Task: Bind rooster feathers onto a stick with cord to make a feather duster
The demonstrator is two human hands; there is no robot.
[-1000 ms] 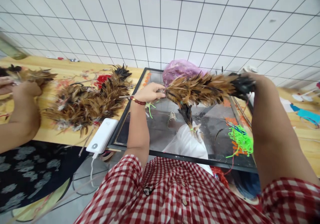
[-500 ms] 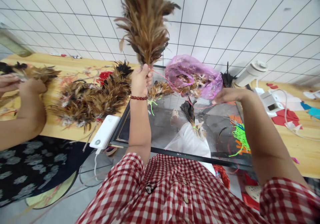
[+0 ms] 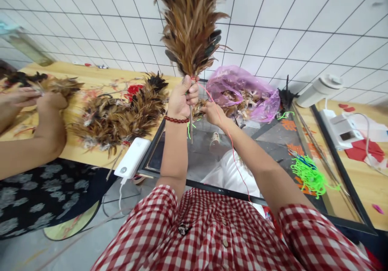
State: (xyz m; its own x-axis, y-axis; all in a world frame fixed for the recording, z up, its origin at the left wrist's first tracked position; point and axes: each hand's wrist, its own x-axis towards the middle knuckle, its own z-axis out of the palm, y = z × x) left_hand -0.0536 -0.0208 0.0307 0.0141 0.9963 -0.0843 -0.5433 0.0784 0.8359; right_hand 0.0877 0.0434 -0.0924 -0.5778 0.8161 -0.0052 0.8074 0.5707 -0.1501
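My left hand [image 3: 183, 97], with a beaded bracelet at its wrist, is closed around the thin stick of a feather duster [image 3: 190, 28]. The duster stands upright, with brown and black feathers above the fist. A red string [image 3: 232, 141] runs from its bound base across my right forearm to my lap. Just right of the left fist, my right hand [image 3: 214, 112] has its fingers pinched together at a small bunch of brown feathers [image 3: 198, 106], partly hidden behind the hands. Close behind lies a pink plastic bag [image 3: 266, 107] of loose feathers.
A glass-topped, black-framed panel [image 3: 273, 141] bears green strings [image 3: 311, 176]. Left are a feather pile [image 3: 121, 121], a white power bank [image 3: 131, 158] and a co-worker's hands [image 3: 50, 97] holding feathers. Right stand a white bottle [image 3: 321, 89] and a charger [image 3: 339, 129].
My right hand has moved left from beside the pink bag to the brown feather bunch, and its fingers have closed. The red string now drapes over my right forearm. The left hand still holds the duster.
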